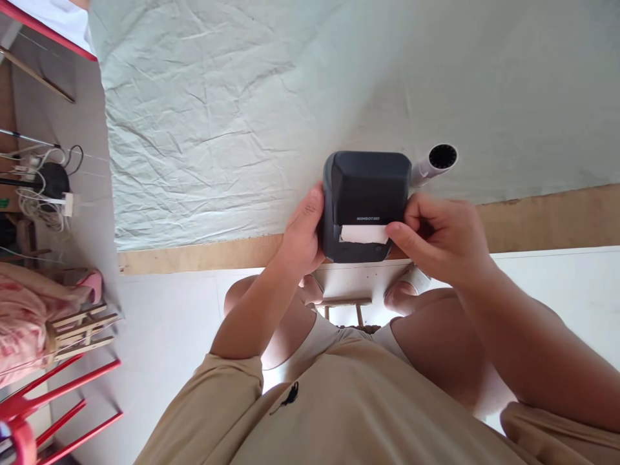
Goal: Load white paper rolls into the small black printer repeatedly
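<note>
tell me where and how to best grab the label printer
Probably by its two sides, coming from left and right: the label printer is boxy with rounded corners, and the left hand holds its left side. Better avoid the near end, where a white paper strip shows beside the right hand.

The dark device (371, 187) looks like smooth, matt plastic, its white slip (363, 234) paper. Wrinkled cloth (217, 129) covers the wooden tabletop (194, 256).
</note>
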`<state>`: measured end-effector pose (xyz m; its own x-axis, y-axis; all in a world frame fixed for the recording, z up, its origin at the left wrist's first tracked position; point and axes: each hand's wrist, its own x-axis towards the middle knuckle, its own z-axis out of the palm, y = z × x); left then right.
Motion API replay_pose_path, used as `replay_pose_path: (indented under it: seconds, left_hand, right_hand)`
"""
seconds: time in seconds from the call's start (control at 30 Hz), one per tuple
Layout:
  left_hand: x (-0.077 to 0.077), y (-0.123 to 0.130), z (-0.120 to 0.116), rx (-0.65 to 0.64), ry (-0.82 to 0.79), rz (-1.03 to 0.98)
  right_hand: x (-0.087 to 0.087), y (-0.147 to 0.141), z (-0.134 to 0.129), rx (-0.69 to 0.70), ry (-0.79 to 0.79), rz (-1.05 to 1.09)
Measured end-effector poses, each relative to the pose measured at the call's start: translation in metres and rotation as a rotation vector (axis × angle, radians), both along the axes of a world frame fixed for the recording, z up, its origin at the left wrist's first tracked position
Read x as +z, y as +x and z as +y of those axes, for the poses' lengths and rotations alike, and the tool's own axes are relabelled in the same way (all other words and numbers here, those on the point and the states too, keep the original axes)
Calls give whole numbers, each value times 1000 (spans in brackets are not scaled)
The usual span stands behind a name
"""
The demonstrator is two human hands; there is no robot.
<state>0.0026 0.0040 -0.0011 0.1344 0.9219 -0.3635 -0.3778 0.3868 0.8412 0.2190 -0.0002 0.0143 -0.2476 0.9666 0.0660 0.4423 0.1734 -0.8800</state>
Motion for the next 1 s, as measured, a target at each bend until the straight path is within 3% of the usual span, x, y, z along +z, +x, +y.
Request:
replay_pose_path:
  seconds: [0.13, 0.33, 0.5, 0.6, 0.7, 0.8, 1.0]
  left_hand:
    - [-1, -1, 0, 62, 14, 69]
    - [0, -2, 4, 13, -4, 27]
    - [0, -3, 5, -105, -32, -61]
    - [1, -5, 3, -124, 2, -79]
    - [2, -6, 1, -133, 14, -65]
    - [1, -5, 0, -147, 39, -36]
    - [4, -5, 0, -145, 40, -13]
  right_hand:
    - [-1, 0, 0, 21, -4, 18]
    - [-2, -1, -1, -40, -53, 148]
    - [17, -12, -1, -260, 253, 273]
    - [29, -19, 5, -358, 405, 202]
    - [34, -23, 12, -278, 456, -85]
    - [35, -23, 19, -162, 396, -313]
    - [35, -16, 25, 93, 259, -463]
